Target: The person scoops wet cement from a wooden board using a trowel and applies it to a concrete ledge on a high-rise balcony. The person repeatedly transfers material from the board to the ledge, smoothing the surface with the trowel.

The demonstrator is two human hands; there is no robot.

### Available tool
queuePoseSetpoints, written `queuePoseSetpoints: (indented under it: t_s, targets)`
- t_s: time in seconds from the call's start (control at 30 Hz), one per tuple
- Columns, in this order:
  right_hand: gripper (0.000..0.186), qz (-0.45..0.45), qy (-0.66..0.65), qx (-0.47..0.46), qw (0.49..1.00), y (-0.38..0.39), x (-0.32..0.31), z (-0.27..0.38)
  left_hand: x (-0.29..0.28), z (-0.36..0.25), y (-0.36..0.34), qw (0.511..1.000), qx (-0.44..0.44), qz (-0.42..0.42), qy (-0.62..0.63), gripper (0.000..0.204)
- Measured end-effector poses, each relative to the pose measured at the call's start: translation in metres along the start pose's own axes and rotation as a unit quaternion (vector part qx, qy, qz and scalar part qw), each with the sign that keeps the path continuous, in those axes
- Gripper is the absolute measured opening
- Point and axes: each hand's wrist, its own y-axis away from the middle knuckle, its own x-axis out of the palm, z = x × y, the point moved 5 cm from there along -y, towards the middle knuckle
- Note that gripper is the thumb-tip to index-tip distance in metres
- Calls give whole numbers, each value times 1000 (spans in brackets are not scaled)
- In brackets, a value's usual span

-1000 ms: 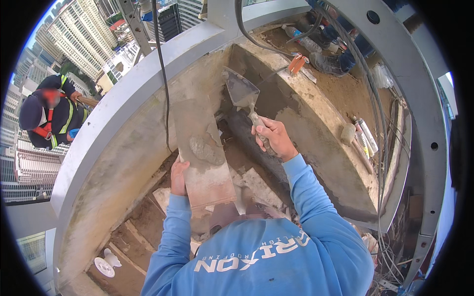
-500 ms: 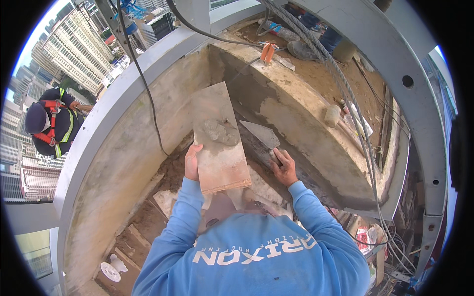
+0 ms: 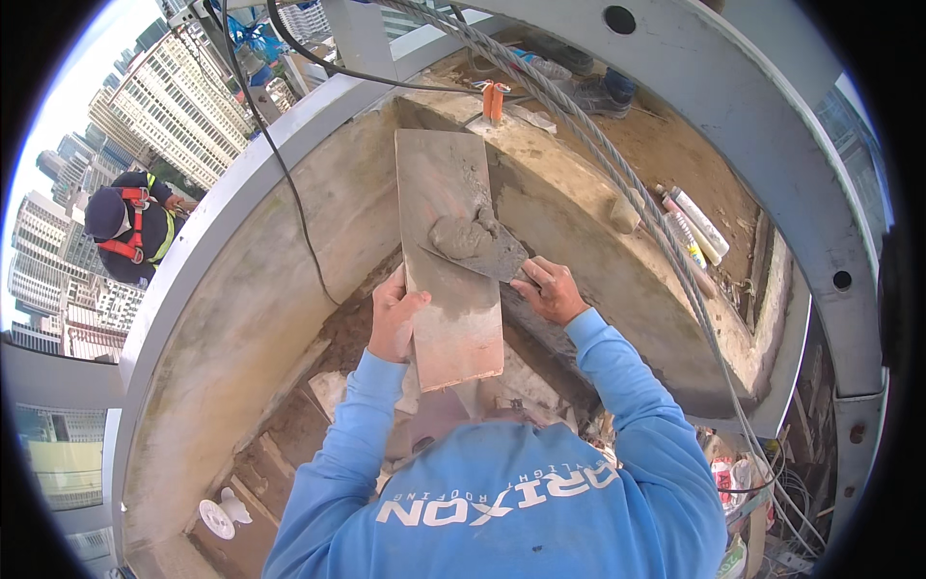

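Note:
My left hand (image 3: 394, 315) is closed round the left edge of a flat, pale board (image 3: 457, 338), its thumb on top. A lump of wet grey mortar (image 3: 457, 234) lies on the board, with a smeared patch around it. In my right hand (image 3: 552, 292) is a pointed trowel (image 3: 503, 259), its handle mostly hidden by the fingers. The blade lies over the board against the mortar, with some grey mix on it. Both sleeves are blue, and the board is held above the narrow corner between two low walls.
Low rendered walls (image 3: 251, 289) enclose me, with a grey steel beam (image 3: 752, 106) overhead right. Steel cables (image 3: 617, 159) and a black cord (image 3: 280, 159) cross the view. Sealant tubes (image 3: 696, 227) lie right. A harnessed person (image 3: 135, 227) is outside left; a shoe (image 3: 600, 95) shows beyond the ledge.
The trowel has moved left from beside the board onto it, against the mortar. The board has turned more upright in view, and my left hand grips further round its edge.

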Motion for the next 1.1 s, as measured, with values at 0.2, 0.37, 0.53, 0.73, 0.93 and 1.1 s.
queuePoseSetpoints:
  t_s: [0.2,0.37,0.53,0.73,0.93,1.1]
  targets:
    - [39,-107,-28,-61,992,-43,6,-20,-53,-32,54,994,18,13,-105,61]
    - [34,-140,29,73,987,-31,23,-45,-147,-56,138,927,-22,-101,-361,58]
    - [32,-100,133,240,956,47,65,-88,-278,10,281,864,-105,-281,-404,53]
    - [38,16,177,366,914,135,129,-114,-326,109,559,643,-350,-546,-408,35]
    - [50,114,178,470,857,150,179,-153,-249,130,734,573,-428,-577,-394,35]
    - [49,169,152,504,833,101,249,-210,-175,144,764,519,-461,-652,-304,29]
